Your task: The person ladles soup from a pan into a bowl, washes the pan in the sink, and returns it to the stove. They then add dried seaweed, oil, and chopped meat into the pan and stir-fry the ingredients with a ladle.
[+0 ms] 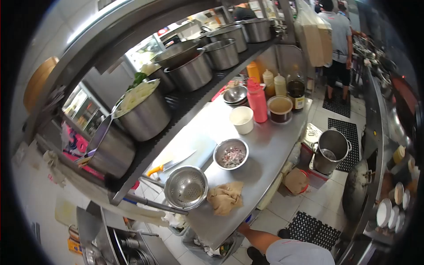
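Note:
My left hand (pixel 243 228) is at the near edge of the steel table (pixel 265 154), close to a small blue item (pixel 248 218). Its fingers are hidden, so what it touches does not show. My right hand is out of view. On the table, nearest to my left hand, lies a crumpled tan cloth (pixel 225 198). Beside the cloth stands a perforated steel colander (pixel 186 187). A steel bowl (pixel 231 154) holds small chopped pinkish pieces. Behind these, a knife with an orange handle (pixel 155 170) rests by a pale cutting board (pixel 194 150).
Steel pots (pixel 143 112) line the overhead shelf. A pink bottle (pixel 257 101), white tub (pixel 241 120) and sauce container (pixel 280 109) stand farther along the table. A large pot (pixel 331 151) stands in the aisle. A bin (pixel 212 247) sits below. Another person (pixel 338 39) stands far down the aisle.

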`<action>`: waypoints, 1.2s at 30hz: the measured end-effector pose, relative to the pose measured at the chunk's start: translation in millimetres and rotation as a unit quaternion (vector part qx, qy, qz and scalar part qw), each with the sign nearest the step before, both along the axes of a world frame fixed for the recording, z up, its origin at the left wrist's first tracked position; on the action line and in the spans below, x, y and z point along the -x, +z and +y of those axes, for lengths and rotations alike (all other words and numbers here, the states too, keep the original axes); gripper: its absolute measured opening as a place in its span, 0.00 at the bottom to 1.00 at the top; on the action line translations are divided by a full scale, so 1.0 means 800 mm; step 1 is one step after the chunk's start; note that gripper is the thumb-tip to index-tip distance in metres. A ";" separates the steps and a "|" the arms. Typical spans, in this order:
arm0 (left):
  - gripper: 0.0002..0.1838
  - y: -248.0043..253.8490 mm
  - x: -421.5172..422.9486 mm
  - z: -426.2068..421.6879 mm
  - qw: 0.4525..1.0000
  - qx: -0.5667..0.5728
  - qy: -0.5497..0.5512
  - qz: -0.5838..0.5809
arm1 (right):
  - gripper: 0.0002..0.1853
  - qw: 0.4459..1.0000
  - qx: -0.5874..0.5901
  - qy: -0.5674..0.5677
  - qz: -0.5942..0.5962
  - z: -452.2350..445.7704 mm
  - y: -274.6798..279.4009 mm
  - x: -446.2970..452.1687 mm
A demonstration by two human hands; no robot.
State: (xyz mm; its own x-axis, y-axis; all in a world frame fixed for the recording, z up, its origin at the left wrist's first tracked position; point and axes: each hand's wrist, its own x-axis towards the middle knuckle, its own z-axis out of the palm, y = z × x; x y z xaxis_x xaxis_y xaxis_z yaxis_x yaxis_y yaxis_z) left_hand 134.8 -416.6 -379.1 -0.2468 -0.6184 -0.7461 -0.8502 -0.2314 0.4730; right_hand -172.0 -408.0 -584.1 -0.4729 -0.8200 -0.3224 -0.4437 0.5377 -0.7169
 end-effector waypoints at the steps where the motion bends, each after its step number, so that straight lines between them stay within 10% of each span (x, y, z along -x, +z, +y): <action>1: 0.24 0.000 0.003 -0.004 1.000 -0.002 -0.011 -0.001 | 0.23 1.000 -0.015 0.012 0.004 -0.009 -0.002 -0.001; 11: 0.22 -0.001 0.052 -0.020 0.994 -0.012 -0.107 0.029 | 0.23 0.969 -0.140 0.180 0.097 0.007 0.059 0.018; 14: 0.22 -0.003 0.077 -0.013 0.987 -0.017 -0.147 0.064 | 0.32 0.994 -0.061 0.001 0.086 0.084 0.056 0.031; 16: 0.22 -0.002 0.097 -0.005 0.979 -0.020 -0.182 0.094 | 0.35 0.926 -0.152 -0.283 -0.201 0.136 0.121 0.056; 26: 0.19 0.136 0.264 0.059 0.909 -0.008 -0.262 0.324 | 0.21 0.983 0.115 -0.144 0.019 0.356 0.300 0.182; 28: 0.45 0.131 0.299 0.041 0.781 0.195 -0.430 0.409 | 0.20 0.987 0.131 -0.095 0.003 0.331 0.362 0.189; 31: 0.63 0.155 0.319 0.034 0.763 0.165 -0.466 0.416 | 0.21 0.979 0.192 0.000 0.076 0.267 0.404 0.187; 36: 0.69 0.156 0.282 0.004 0.796 0.186 -0.391 0.424 | 0.21 0.977 0.208 0.027 0.041 0.175 0.468 0.169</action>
State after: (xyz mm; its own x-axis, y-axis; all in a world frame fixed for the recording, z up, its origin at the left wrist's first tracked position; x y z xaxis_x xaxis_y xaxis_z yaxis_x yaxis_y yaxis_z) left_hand -91.0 -413.1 -254.2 -0.9818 -0.1669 0.0910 -0.0050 0.5012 0.8653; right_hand -307.2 -267.8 -209.9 -0.4359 -0.8963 0.0822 -0.5289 0.1812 -0.8291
